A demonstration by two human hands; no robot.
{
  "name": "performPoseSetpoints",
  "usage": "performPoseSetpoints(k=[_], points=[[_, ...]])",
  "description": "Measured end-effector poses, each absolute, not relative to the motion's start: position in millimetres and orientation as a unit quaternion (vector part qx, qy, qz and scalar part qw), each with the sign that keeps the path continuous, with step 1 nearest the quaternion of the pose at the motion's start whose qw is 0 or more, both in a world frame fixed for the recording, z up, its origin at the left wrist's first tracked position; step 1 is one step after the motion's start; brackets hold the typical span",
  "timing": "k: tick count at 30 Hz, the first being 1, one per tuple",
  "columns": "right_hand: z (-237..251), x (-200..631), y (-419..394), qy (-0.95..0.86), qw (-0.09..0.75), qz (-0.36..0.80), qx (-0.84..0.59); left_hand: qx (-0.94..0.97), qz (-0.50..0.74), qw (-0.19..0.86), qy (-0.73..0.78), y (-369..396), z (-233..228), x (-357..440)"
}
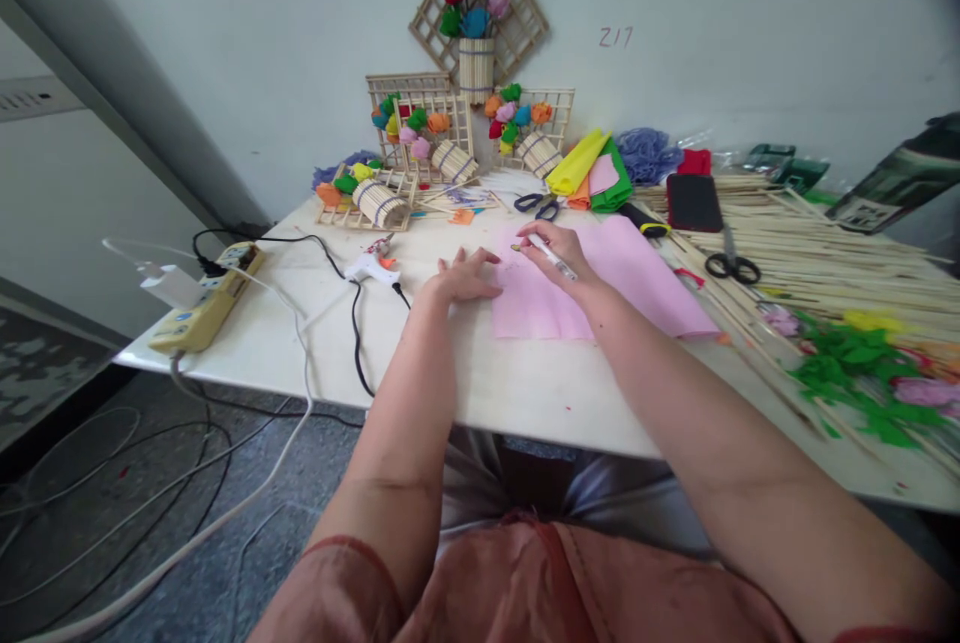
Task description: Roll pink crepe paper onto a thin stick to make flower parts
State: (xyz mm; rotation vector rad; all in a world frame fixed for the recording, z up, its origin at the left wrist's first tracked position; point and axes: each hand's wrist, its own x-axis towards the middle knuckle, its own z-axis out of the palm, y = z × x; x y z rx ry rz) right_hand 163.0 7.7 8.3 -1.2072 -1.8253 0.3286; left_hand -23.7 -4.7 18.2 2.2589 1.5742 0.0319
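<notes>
The pink sheet [630, 268] is lying flat on the pale surface [525, 393], directly in front of the person; the left hand [469, 278] is resting at the sheet's left edge, fingers spread and holding nothing; the right hand [568, 245] is gripping a white pen [553, 258] above the sheet's left part, while a small yellowish thing, too small to name, is showing by its fingertips; a white glue gun [373, 268] is lying left of the sheet, and a yellow power strip [215, 303] is sitting farther left of it; beyond the sheet, folded yellow paper [576, 163] is lying near dark-handled scissors [546, 209]; right of the sheet, a dark phone [694, 203] is resting upon thin sticks [802, 258]; green paper leaves [855, 363] are lying nearer the person.
</notes>
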Motion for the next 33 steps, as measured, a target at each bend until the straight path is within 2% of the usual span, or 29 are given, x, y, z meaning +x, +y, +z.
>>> performPoseSetpoints(k=[6, 12, 33], points=[[19.6, 174.0, -0.4, -0.771, 0.392, 0.087, -0.493, 0.792, 0.048, 0.161, 0.587, -8.6, 19.9, -12.6], [-2.2, 184.1, -6.4, -0.770, 0.409, 0.099, -0.480, 0.804, 0.094, 0.117, 0.575, -7.3, 11.1, -2.9], [-18.6, 182.2, -2.2, -0.808, 0.368, 0.179, -0.425, 0.819, 0.083, 0.152, 0.547, -0.5, 3.6, -4.1]])
